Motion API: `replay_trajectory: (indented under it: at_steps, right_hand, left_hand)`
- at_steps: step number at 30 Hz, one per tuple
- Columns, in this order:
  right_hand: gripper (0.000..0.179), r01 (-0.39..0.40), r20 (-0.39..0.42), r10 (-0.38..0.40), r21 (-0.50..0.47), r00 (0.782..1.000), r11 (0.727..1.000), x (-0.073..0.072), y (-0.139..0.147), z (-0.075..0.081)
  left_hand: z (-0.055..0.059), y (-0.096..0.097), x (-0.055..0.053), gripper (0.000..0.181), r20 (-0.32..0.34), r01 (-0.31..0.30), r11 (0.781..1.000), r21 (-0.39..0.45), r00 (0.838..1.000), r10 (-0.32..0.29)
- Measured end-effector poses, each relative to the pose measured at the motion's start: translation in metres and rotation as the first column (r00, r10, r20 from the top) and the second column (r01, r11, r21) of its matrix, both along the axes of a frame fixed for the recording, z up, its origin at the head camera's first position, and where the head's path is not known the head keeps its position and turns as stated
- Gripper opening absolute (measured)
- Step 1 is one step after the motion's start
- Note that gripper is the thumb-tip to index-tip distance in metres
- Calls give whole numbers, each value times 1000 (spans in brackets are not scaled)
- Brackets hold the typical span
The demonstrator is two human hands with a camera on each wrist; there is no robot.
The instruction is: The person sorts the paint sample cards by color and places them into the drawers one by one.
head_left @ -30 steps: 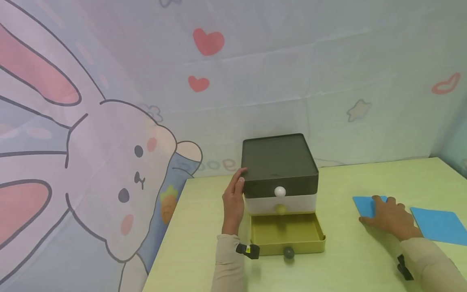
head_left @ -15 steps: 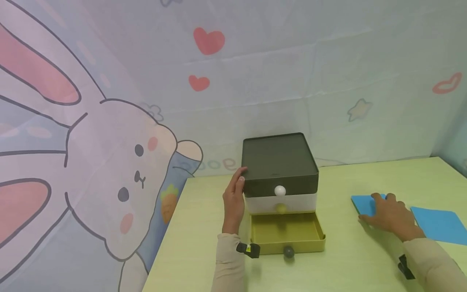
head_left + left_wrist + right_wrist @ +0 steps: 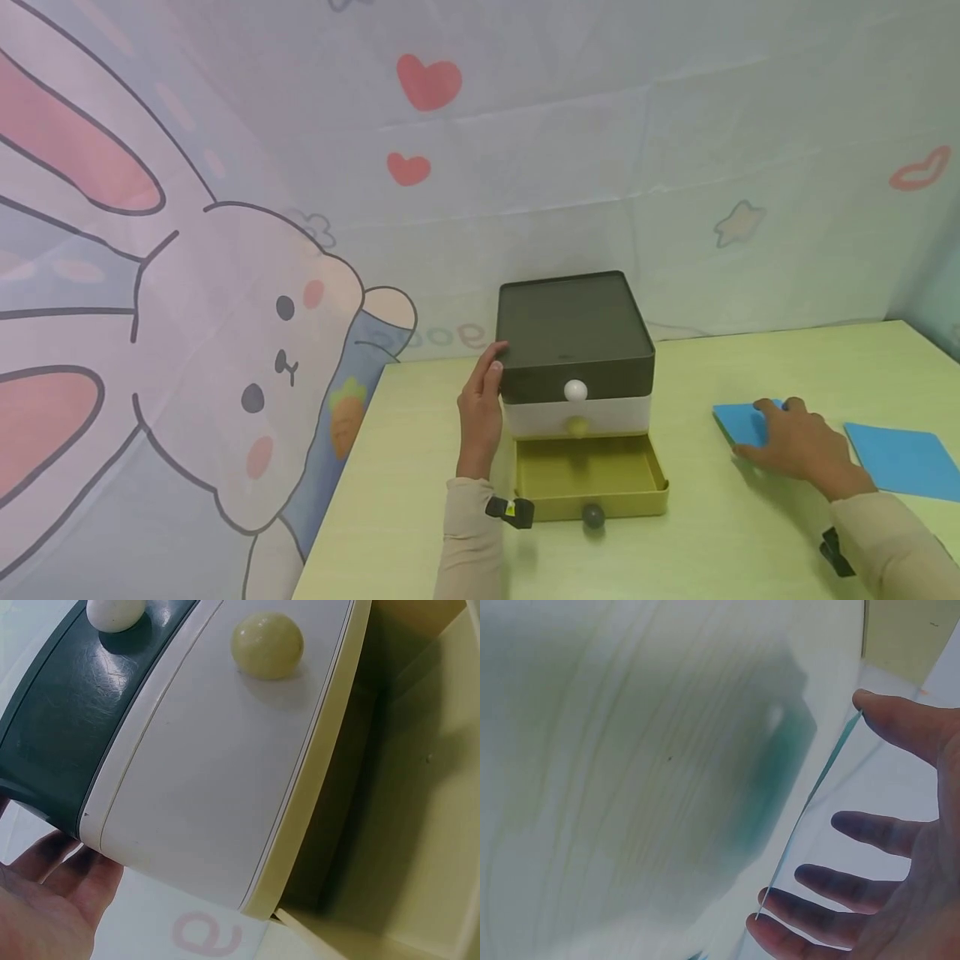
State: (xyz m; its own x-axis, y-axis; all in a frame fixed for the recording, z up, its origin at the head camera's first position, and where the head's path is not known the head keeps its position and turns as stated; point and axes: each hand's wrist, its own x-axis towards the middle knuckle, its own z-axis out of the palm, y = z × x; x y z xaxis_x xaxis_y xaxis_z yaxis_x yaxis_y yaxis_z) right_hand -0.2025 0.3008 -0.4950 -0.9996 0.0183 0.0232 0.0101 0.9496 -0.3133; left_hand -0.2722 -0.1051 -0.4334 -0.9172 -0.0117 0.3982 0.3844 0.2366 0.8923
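Observation:
A small drawer unit has a dark green top tier, a white middle tier and a yellow bottom drawer that is pulled out. My left hand rests against the unit's left side, its fingers fairly straight. In the left wrist view, the fingers touch the side of the upper tiers. Off to the right, my right hand holds a thin blue card. Seen edge-on in the right wrist view, the card spans from thumb to outer fingers, a little above the table.
A second blue card lies on the table right of my right hand. The light yellow-green table meets a printed cloth backdrop just behind the unit. The bottom drawer sticks out toward me.
My right hand has shifted slightly left with the blue card, and the card's left edge has come up a little from the table. My left hand and the drawer unit stay put.

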Motion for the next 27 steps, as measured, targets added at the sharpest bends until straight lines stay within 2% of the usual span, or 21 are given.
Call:
replay_trajectory:
  at_steps: [8, 17, 27]
  right_hand:
    - [90, -20, 6, 21, -33, 1000, 999, 1, -4, 0]
    - [87, -33, -14, 32, -25, 999, 999, 3, -8, 1]
    - [85, -66, -60, 64, -39, 996, 997, 3, -14, 1]
  left_hand:
    - [-1, 0, 0, 36, -20, 10, 1000, -1, 1000, -10]
    - [-2, 0, -1, 36, -14, -4, 1000, -6, 1000, 3]
    - [0, 1, 0, 36, -12, -16, 1000, -20, 1000, 16]
